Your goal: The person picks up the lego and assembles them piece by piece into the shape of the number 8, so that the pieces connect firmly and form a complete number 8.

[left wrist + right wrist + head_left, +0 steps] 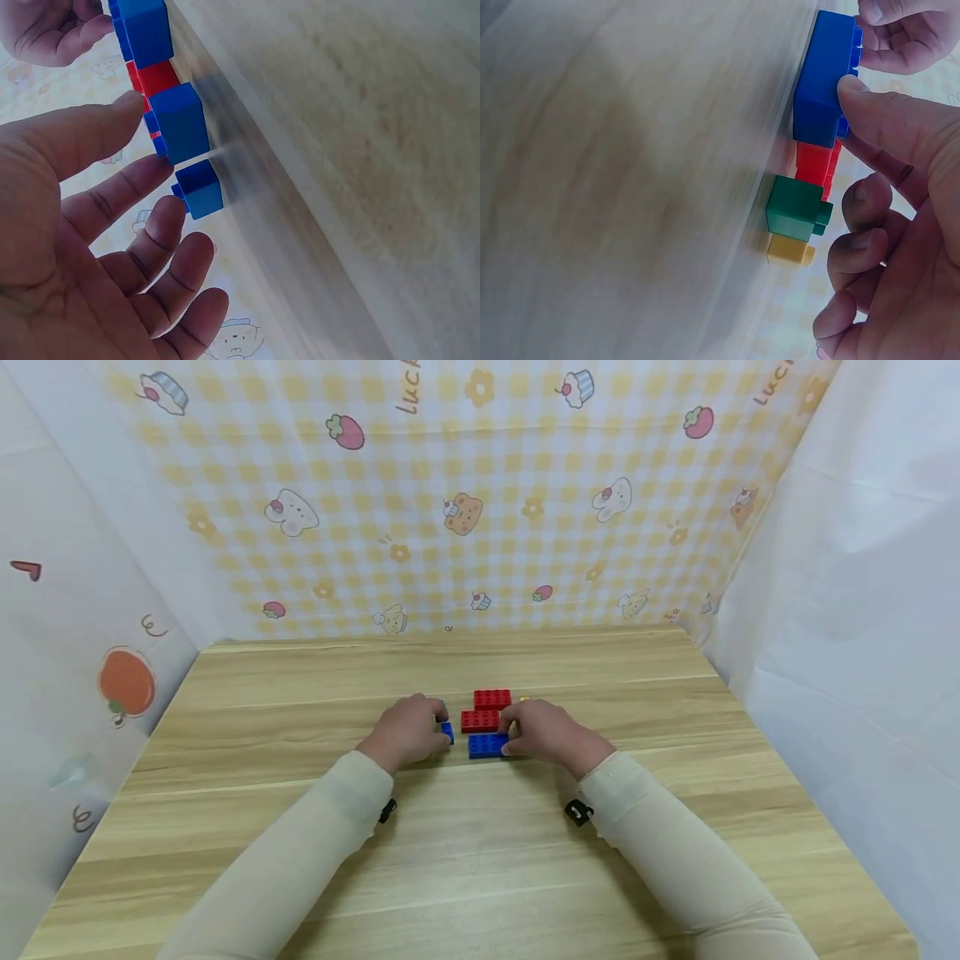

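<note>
In the head view, my left hand [408,731] is at the left of a small group of toy bricks. Its thumb and index finger pinch a small blue brick [184,124]. Another small blue brick [201,189] stands just beyond, near the left fingertips. On the right, my right hand [551,732] pinches the right end of a long blue brick [486,746], thumb on the near upper edge and index finger behind. Its other fingers are loosely curled. A red brick [480,721] lies right behind the long blue one, with a second red brick [492,698] farther back.
Beside the right fingers stand a green brick [795,208] and a yellow brick [787,250], mostly hidden by the hand in the head view. The wooden table [465,877] meets a checked cloth [420,577] at the back. White sheets [847,635] hang on both sides.
</note>
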{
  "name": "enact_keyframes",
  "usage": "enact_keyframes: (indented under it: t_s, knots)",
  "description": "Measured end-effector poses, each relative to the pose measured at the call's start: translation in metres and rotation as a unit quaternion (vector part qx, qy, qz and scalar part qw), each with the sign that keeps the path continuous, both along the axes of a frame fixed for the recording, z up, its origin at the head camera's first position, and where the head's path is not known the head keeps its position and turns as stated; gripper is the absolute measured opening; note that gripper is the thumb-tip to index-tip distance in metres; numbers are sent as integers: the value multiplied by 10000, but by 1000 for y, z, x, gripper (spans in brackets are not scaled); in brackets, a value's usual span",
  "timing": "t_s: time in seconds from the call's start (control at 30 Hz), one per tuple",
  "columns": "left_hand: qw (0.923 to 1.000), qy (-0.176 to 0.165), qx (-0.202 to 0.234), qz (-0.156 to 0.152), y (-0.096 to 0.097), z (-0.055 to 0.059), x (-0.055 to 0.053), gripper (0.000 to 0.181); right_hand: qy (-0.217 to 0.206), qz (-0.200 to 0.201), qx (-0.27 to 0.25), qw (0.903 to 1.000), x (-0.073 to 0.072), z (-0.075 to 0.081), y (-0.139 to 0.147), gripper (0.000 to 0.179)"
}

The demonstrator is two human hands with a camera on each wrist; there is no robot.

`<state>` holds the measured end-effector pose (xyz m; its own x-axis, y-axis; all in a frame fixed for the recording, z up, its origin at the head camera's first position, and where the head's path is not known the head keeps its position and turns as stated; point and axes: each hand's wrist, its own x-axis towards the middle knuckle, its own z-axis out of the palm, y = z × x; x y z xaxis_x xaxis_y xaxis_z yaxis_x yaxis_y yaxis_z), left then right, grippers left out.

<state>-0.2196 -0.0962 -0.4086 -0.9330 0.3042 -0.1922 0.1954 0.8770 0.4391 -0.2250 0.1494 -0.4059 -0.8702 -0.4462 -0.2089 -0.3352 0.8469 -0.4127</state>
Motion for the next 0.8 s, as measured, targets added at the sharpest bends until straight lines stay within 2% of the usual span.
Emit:
enact_keyframes:
  t_s: [0.57, 0.8]
  knots:
    - [9997, -12, -222, 92, 6, -7, -8, 21, -29, -14, 29, 10000, -2, -5, -1, 18]
    - [9998, -52, 46, 168, 7, 0, -3, 19, -7, -12, 26, 10000, -2, -4, 0, 18]
